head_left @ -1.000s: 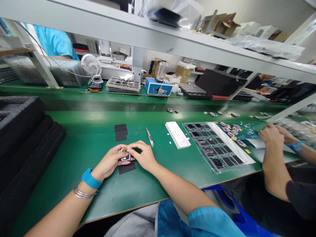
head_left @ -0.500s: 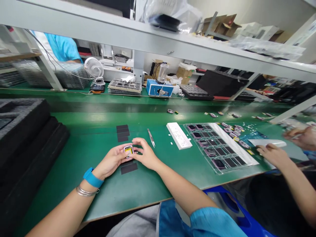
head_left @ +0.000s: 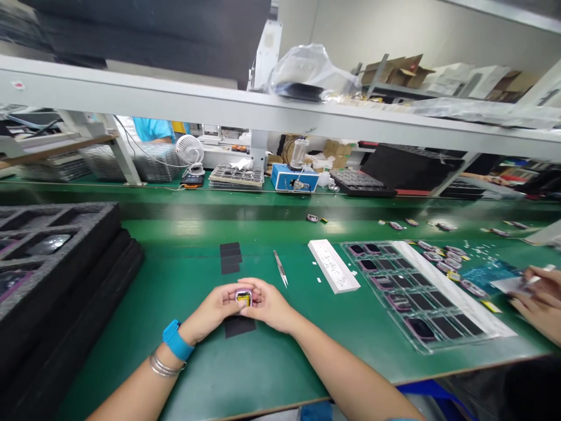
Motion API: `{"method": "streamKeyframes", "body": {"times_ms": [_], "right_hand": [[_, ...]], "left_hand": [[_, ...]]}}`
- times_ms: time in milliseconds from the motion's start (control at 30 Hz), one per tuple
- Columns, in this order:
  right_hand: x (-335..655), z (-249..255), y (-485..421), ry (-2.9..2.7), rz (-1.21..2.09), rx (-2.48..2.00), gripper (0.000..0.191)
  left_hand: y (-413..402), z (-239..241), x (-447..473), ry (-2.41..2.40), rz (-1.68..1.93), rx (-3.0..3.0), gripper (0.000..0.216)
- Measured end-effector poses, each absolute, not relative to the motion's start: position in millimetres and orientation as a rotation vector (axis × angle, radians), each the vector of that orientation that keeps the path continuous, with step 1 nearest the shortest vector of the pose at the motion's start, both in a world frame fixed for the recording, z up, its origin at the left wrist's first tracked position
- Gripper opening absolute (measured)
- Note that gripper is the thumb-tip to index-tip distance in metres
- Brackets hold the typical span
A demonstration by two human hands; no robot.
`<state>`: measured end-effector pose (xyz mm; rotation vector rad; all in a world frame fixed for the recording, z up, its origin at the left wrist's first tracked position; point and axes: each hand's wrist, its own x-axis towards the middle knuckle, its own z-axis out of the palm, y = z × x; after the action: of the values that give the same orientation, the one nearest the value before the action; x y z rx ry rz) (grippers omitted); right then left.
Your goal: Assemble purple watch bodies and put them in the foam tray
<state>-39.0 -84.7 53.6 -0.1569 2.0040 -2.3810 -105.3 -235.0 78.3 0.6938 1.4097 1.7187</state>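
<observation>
Between both hands is a small smartwatch case (head_left: 243, 297), its back open to show a yellow part inside. My left hand (head_left: 221, 305) grips its left side, with the thumb at the lower edge. My right hand (head_left: 268, 305) closes round its right side, fingertips meeting the left ones at the top. Black rectangular sheets (head_left: 240, 327) lie under the hands, and more black sheets (head_left: 230, 257) lie just beyond. Metal tweezers (head_left: 280, 269) rest on the green mat to the right, beside a white block (head_left: 333, 266) with small bits on top.
A clear tray (head_left: 416, 298) of watch cases and black pieces lies right. Several loose watch cases (head_left: 451, 257) lie past it, near a co-worker's hands (head_left: 537, 298). Black foam trays (head_left: 83, 280) are stacked left. A shelf beam (head_left: 284, 111) crosses above; a fan (head_left: 189, 151) stands behind.
The camera view has tilted up and shifted left, so the bench appears lower. My right fingers have closed in around the watch case. The co-worker's hands have moved nearer each other.
</observation>
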Motion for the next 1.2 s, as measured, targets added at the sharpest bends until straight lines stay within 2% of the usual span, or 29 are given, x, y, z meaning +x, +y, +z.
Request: {"method": "streamKeyframes", "body": {"times_ms": [267, 433, 533, 600, 667, 767, 833, 933, 1100, 1200], "right_hand": [[-39, 54, -95, 2.331, -2.266, -0.087, 0.048], [-44, 57, -81, 2.352, -2.271, -0.062, 0.069], [-50, 55, -65, 2.438, -2.366, 0.101, 0.063], [-52, 53, -59, 2.502, -2.379, 0.240, 0.051], [-53, 52, -58, 2.543, -2.350, 0.294, 0.045], [-51, 52, -62, 2.606, -2.268, 0.238, 0.042], [-48, 52, -65, 2.639, -2.200, 0.190, 0.042], [-45, 49, -67, 2.684, -2.086, 0.136, 0.042], [-42, 49, -68, 2.783, -1.899, 0.073, 0.043], [-39, 50, -70, 2.833, -1.786, 0.060, 0.043]], "left_hand": [[-233, 73, -109, 1.579, 1.716, 0.841, 0.027], [-241, 82, -119, 1.405, 1.801, 0.522, 0.041], [-254, 91, -123, 1.305, 1.962, 0.428, 0.047], [-261, 95, -121, 1.518, 2.023, 0.549, 0.050], [-266, 97, -115, 2.004, 2.006, 0.707, 0.051], [-269, 99, -97, 2.713, 1.815, 0.910, 0.055], [-274, 103, -81, 2.965, 1.681, 1.032, 0.051], [-293, 117, -50, 3.140, 1.505, 1.249, 0.039], [-353, 170, 1, 3.260, 1.046, 1.801, 0.050], [-403, 221, -10, 3.663, 0.700, 1.680, 0.045]]}}
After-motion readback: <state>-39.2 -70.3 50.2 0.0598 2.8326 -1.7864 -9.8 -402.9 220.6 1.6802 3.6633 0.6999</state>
